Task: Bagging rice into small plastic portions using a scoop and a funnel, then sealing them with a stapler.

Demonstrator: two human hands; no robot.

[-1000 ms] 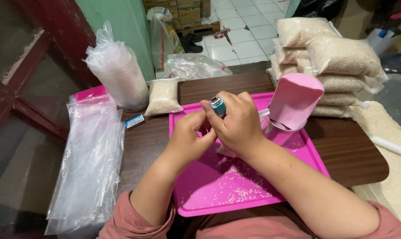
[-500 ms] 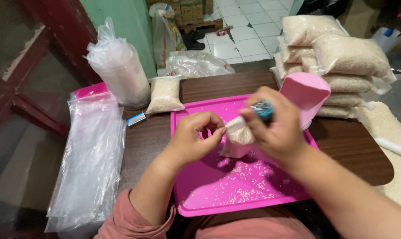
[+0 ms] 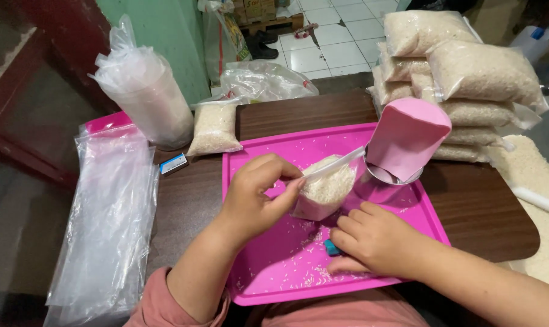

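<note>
Currently left hand [image 3: 256, 197] pinching rice bag [image 3: 326, 188] upright against spills; right hand [image 3: 374, 239] clenched over blue lighter [image 3: 331, 247] on tray [image 3: 274, 151].

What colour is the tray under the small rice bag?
Bright pink tray, scattered with rice grains; it shows clearly in the head view.

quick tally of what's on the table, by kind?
Pink tray: 1
Pink scoop: 1
Rice bag held in left hand: 1
Small filled rice bag beside the tray: 1
Stacked filled rice bags at right: at least 6, some hidden
Empty plastic bag piles: 2
Blue thing under right hand: 1
Total: at least 13
</note>
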